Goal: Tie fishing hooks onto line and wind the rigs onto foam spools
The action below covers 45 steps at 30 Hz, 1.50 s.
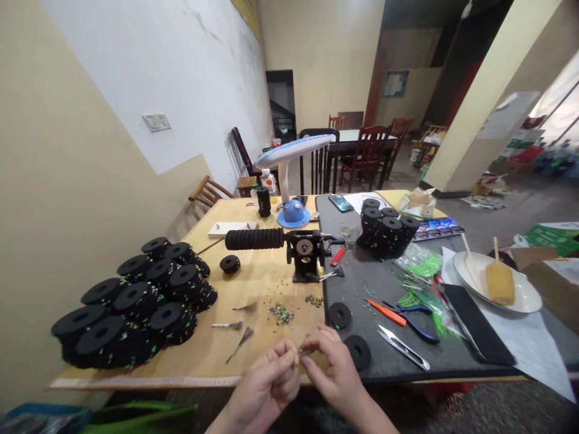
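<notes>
**Black foam all round, one small piece pinched in both hands**

Both hands meet at the near edge of the tabletop. The left hand has its grip pressed together, thumb and forefinger closed on a small piece. The right hand pinches the same piece from the other side, so the fingertips of the two hands nearly touch. The piece is too small to tell what it is. It is held just above the tabletop edge, where the bare wood meets a dark mat.

Just beyond the hands lies a scatter of coloured beads. A few small metal bits lie to their left. Two loose foam rings lie on the mat just beside the right hand. Further right are thread snips, blue-handled pliers and an orange-handled tool.

A big heap of foam discs covers the left end of the tabletop, and a smaller stack stands on the mat further back. Between them stands a small hand winder, with its foam-covered handle pointing left. Behind it stands a blue desk lamp. On the far right a plate holds a corn cob, with green strands near it. Nothing lies between the hands and the beads.
</notes>
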{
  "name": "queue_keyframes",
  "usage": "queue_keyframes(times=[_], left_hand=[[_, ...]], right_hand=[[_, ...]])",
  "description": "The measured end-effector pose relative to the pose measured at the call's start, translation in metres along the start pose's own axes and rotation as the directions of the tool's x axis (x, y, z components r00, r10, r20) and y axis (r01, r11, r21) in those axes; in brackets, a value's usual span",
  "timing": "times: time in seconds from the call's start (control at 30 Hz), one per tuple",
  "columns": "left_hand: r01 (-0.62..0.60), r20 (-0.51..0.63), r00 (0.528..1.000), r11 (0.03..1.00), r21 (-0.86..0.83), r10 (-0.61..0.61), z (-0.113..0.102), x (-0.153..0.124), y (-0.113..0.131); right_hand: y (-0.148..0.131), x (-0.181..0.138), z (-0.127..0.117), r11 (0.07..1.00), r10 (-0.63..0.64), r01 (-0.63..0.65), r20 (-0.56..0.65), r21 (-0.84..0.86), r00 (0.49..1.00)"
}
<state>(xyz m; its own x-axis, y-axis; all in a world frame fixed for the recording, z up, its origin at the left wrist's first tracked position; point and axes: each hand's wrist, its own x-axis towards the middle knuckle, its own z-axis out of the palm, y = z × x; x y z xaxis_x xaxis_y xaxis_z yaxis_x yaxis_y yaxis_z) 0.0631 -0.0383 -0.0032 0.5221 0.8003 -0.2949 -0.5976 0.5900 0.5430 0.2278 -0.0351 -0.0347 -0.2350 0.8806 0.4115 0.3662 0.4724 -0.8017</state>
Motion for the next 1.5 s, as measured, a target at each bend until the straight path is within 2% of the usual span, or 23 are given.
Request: queue_keyframes(times=[0.43,0.73,1.0,1.23,1.5], left_hand=[[-0.014,-0.004,1.0,1.0,-0.014,0.014,-0.002,0.002,-0.001],[-0.016,-0.004,1.0,1.0,-0.026,0.016,0.0,0.001,0.003],[0.007,-0.003,1.0,1.0,0.005,-0.007,0.002,0.002,0.003],[0.038,-0.012,0.999,0.999,0.029,-0.037,0.003,0.003,0.001],[0.033,-0.015,0.999,0.998,0.046,-0.032,0.003,0.003,0.001]], right_hand=[[0.002,-0.002,0.001,1.0,-0.01,0.01,-0.03,0.0,0.999],[0.012,-0.01,-0.002,0.998,0.062,-0.062,-0.002,-0.004,0.998],[0.012,-0.011,-0.007,0.999,0.034,-0.035,-0.033,-0.028,0.999],[0.002,-0.005,-0.012,1.0,0.028,-0.028,-0.015,0.0,1.0],[0.0,0.002,-0.004,0.999,-0.012,0.013,-0.009,0.035,1.0]])
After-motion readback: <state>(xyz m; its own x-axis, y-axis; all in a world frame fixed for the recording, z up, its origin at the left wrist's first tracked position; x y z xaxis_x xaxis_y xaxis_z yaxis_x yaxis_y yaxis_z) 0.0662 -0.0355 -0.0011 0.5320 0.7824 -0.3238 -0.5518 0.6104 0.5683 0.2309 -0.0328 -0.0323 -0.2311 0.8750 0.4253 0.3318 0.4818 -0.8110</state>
